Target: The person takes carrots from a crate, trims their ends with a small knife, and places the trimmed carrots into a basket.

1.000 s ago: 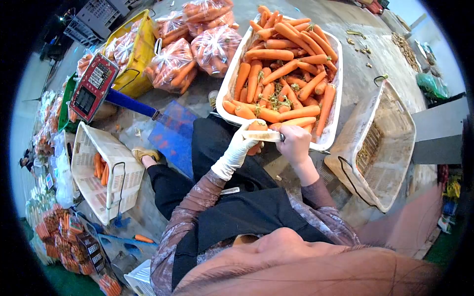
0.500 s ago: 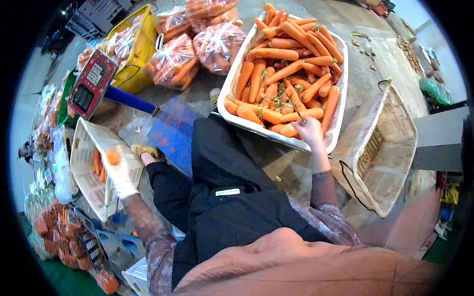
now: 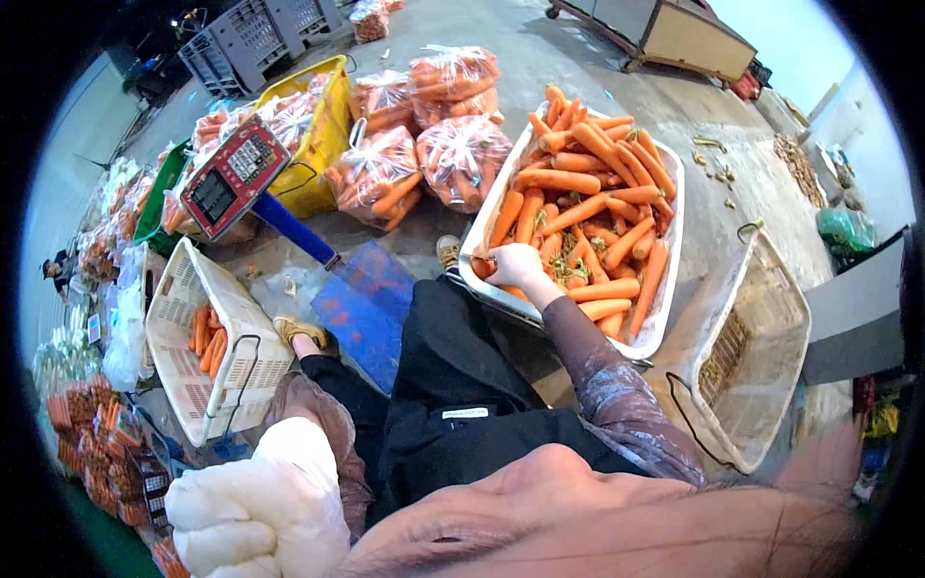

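Note:
My left hand [image 3: 260,511], in a white glove, is curled into a fist close to the camera at the lower left; nothing sticks out of it. At the near left rim of a white tub [image 3: 605,345], my bare right hand [image 3: 518,267] has its fingers closed on the end of a carrot [image 3: 482,267]. Whether it also holds a thin tool is hidden. Loose carrots [image 3: 578,183] fill the tub in a heap, some with green tops. Left of my legs a tilted pale crate [image 3: 181,299] has several carrots [image 3: 207,337] inside.
A scale with a red display [image 3: 234,178] and blue platform [image 3: 366,303] stands between crate and tub. Behind it are bagged carrots [image 3: 464,162] and a yellow crate [image 3: 323,144]. Another pale crate [image 3: 761,356] leans at the right. More bagged carrots [image 3: 92,443] lie far left.
My left hand has come back from the pale crate toward the camera; the carrot near it is now out of the hand. My right hand has moved left across the tub to its rim. The view has tilted up.

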Action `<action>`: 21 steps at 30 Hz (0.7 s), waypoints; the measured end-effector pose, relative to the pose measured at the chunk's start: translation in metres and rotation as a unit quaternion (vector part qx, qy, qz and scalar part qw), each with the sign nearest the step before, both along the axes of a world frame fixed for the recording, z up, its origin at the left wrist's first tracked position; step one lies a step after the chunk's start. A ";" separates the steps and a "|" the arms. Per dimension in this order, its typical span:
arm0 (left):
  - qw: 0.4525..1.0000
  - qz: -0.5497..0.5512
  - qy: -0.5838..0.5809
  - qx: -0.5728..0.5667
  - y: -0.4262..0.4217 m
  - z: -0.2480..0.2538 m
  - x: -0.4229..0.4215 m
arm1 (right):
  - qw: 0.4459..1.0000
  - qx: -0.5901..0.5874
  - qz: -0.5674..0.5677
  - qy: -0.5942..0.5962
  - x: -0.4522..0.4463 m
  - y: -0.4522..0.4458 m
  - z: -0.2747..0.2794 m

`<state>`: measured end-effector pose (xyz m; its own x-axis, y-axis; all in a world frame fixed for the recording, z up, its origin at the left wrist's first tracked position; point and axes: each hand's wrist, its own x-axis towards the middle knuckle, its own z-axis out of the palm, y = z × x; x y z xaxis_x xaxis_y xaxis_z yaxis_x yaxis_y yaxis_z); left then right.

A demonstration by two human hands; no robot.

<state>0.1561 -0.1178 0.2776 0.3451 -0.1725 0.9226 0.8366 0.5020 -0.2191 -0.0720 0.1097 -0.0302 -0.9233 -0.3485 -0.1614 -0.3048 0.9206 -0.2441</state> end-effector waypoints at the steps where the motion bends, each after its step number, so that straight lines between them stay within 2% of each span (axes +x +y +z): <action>1: 1.000 -0.008 0.009 -0.008 0.000 0.001 0.002 | 1.000 0.015 0.003 0.017 -0.001 -0.001 -0.001; 6: 0.999 -0.023 0.026 -0.029 0.005 0.002 0.002 | 0.998 0.054 -0.009 0.024 0.000 -0.005 -0.004; 10: 0.999 -0.035 0.011 -0.034 0.007 0.005 0.005 | 0.999 -0.008 -0.043 0.025 0.014 0.006 0.005; 14: 0.997 -0.061 -0.021 -0.029 -0.001 0.003 0.001 | 0.978 -0.081 -0.170 0.090 0.035 0.050 -0.003; 15: 0.996 -0.072 -0.038 -0.024 -0.006 0.000 -0.001 | 0.933 -0.267 -0.217 0.104 0.029 0.075 -0.035; 16: 0.994 -0.080 -0.066 -0.015 -0.010 -0.006 -0.007 | 0.851 -0.443 -0.258 0.113 0.023 0.094 -0.067; 18: 0.982 -0.088 -0.169 0.015 -0.011 -0.027 -0.032 | 0.898 -0.269 -0.334 0.104 0.052 0.108 0.002; 19: 0.959 -0.073 -0.270 0.040 -0.004 -0.046 -0.051 | 0.909 -0.276 -0.279 0.141 0.056 0.117 -0.003; 20: 0.908 -0.054 -0.411 0.062 0.008 -0.070 -0.075 | 0.936 -0.236 -0.237 0.106 0.062 0.119 -0.002; 21: 0.833 -0.044 -0.546 0.075 0.022 -0.100 -0.098 | 0.951 -0.206 -0.223 0.053 0.064 0.116 -0.007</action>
